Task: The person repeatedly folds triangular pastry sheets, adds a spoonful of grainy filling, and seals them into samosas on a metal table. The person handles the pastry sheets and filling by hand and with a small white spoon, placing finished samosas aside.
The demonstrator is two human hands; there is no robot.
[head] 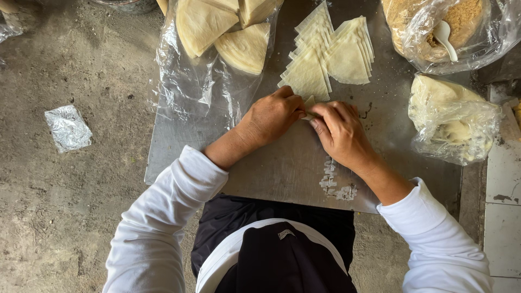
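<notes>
Both hands, left (271, 116) and right (341, 132), pinched together on one dough wrapper (309, 103) over the metal sheet (282, 163), seemingly for folding, wrapper stacks (325, 54) just beyond.

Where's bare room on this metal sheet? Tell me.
Bare: the metal sheet between the forearms, near its front edge, beside a white smear. Crowded: the far edge, with cut wrappers, both hands, plastic sheet and two bags.
</notes>
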